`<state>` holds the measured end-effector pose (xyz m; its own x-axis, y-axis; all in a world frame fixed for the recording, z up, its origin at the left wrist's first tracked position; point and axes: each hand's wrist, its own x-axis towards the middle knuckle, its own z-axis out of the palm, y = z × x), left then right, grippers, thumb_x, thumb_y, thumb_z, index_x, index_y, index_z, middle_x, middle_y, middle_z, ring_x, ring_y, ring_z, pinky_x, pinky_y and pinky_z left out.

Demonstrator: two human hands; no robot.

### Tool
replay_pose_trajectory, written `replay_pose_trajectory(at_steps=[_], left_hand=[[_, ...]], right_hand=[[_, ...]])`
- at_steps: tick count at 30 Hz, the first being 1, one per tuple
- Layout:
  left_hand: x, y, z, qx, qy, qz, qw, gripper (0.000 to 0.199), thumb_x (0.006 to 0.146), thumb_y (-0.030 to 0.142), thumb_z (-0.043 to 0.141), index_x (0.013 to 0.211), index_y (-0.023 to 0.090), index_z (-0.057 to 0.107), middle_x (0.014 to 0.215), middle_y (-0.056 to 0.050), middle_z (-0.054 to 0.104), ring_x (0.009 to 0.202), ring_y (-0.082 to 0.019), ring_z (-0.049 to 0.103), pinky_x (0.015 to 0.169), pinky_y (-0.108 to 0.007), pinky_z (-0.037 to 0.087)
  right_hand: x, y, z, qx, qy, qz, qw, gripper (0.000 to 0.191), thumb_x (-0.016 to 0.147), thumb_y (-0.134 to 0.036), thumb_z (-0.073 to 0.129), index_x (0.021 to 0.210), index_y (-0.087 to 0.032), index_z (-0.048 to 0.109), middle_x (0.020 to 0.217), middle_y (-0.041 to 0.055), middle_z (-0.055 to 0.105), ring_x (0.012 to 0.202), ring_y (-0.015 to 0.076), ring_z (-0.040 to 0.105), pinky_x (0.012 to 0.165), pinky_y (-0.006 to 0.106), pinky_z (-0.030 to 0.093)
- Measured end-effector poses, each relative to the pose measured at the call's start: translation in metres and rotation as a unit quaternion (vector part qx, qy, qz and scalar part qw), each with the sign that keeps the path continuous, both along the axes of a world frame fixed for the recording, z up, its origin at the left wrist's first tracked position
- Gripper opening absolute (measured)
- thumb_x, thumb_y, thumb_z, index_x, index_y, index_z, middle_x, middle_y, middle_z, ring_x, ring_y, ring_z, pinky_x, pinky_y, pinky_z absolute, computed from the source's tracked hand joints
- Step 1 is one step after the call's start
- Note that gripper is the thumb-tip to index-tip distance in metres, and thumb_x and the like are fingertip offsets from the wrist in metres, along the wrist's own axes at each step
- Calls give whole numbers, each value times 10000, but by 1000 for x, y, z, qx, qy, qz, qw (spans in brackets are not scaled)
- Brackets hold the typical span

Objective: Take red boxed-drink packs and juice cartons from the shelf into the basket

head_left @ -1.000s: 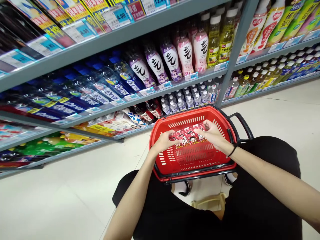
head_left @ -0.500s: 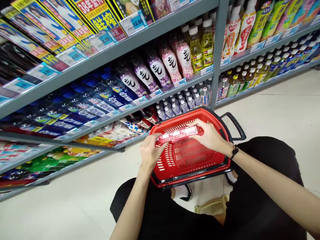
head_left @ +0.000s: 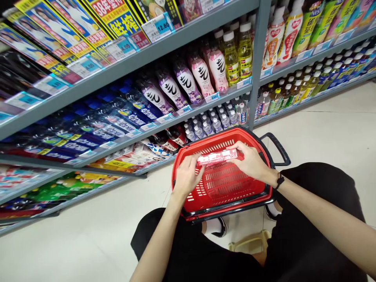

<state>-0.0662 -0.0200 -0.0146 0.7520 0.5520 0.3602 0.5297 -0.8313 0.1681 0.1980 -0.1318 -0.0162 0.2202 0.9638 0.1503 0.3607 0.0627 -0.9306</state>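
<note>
A narrow red-and-white pack, which looks like a row of small boxes in clear wrap, is held over the red basket. My left hand grips its left end between thumb and fingers. At the other end my right hand pinches the pack, a dark band around that wrist. Beneath both hands shows the slotted inside of the basket, with no other item visible in it. The basket's black handle sticks out at its upper right.
Shelves of bottled drinks and cartons run beyond the basket, with a grey upright post between sections. My black-clothed knees flank the basket. A beige object lies on the pale floor between my feet.
My left hand has moved right along the pack and covers more of its left end. My right hand and the pack have shifted slightly to the right.
</note>
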Motion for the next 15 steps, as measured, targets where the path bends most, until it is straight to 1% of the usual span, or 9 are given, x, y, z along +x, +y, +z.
replay_pose_trajectory(at_steps=[2,3,4,6,8,10,12,14,15], left_hand=[[8,-1,-13,-63,45,7,997,440,1007,243,600,1431,150,530,1287,-162,676,1205,-308,639,1046,-474,515],[12,-2,-20,-100,72,8,992,443,1003,242,597,1431,147,534,1308,-162,670,1231,-307,628,1069,-480,499],[16,-1,-29,-137,102,3,985,431,995,243,604,1410,143,551,1321,-161,669,1247,-300,624,1083,-469,491],[22,-2,-49,-193,162,-16,968,383,970,252,642,1332,133,604,1306,-157,689,1225,-286,654,1049,-411,518],[27,-4,-71,-223,219,-25,950,339,945,290,688,1240,128,653,1219,-156,728,1132,-292,707,960,-376,556],[31,-8,-96,-247,279,-28,928,360,915,346,740,1195,128,682,1145,-161,749,1088,-306,727,918,-377,569],[35,-12,-123,-264,338,-32,903,374,890,370,780,1166,129,703,1122,-154,754,1090,-302,726,932,-396,571],[39,-14,-148,-274,396,-29,876,344,914,381,771,1137,125,714,1109,-129,751,1080,-276,721,969,-441,569],[41,-14,-160,-275,421,-25,864,325,936,383,754,1126,122,716,1117,-120,746,1086,-265,714,989,-462,565]], right_hand=[[-4,1,-5,-36,-38,-3,999,205,904,-198,751,1054,-230,615,1047,45,764,963,245,740,873,361,555],[-7,2,-7,-60,-68,2,996,225,907,-185,758,1073,-219,610,1058,51,765,976,244,741,859,346,548],[-10,2,-10,-86,-114,21,989,234,927,-182,748,1110,-203,603,1086,64,764,999,243,742,854,334,542],[-18,5,-16,-132,-232,92,959,237,995,-185,676,1213,-156,590,1177,119,751,1069,253,736,873,328,534],[-25,9,-20,-158,-328,169,916,289,1020,-170,622,1299,-101,588,1254,189,728,1150,294,720,908,351,529],[-31,13,-23,-177,-368,220,886,287,977,-114,636,1260,-67,655,1214,233,738,1161,351,722,917,386,531],[-33,19,-23,-201,-380,247,868,231,942,-41,607,1135,-50,734,1105,250,761,1131,382,736,913,412,540],[-31,25,-19,-226,-390,258,855,259,955,-17,540,1066,-36,773,1058,264,767,1131,390,741,921,431,550],[-29,28,-16,-238,-392,256,851,281,970,-30,522,1081,-29,780,1073,272,765,1145,392,738,928,439,556]])
